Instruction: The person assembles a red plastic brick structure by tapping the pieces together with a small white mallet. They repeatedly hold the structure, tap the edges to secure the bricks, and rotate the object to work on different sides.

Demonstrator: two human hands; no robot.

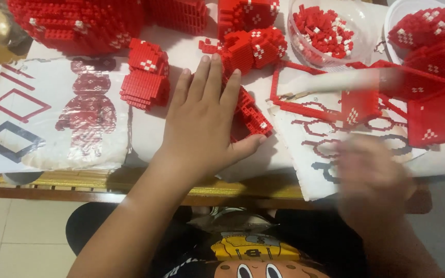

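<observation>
White paper sheets cover most of the desk point(145, 136), w/ a wooden edge and pale floor tiles showing at bottom. At centre, a flat red brick panel point(251, 116), built from tiny blocks, lies on the paper just under and right of the left hand point(202, 121). That hand rests palm down, fingers spread and flat, pressing on the panel's left part; thumb tip touches the panel's lower corner. Grip is wide, holding nothing, only pushing down. Right hand point(374, 177) hangs over the desk's front edge at lower right, heavily blurred; cannot tell its grip or whether it holds anything.

Just beyond the left fingertips sits a chunky red block w/ white dots point(256, 49). Left of the hand, two stacked red brick pieces point(146, 77) stand near each other, apart from the hand. Further left, a printed sheet point(52, 110) shows a dark red bear-like figure and diamond outlines. Along the top edge, a large red brick body point(78, 23) spreads across the upper left.

To the right, a thin red brick frame point(305, 87) lies on another printed sheet w/ hexagon outlines, and a red square plate point(435, 121) tilts beside it. A clear bowl point(325, 56) at top holds loose red and white bricks. More red built pieces point(431, 31) fill the upper right corner.
</observation>
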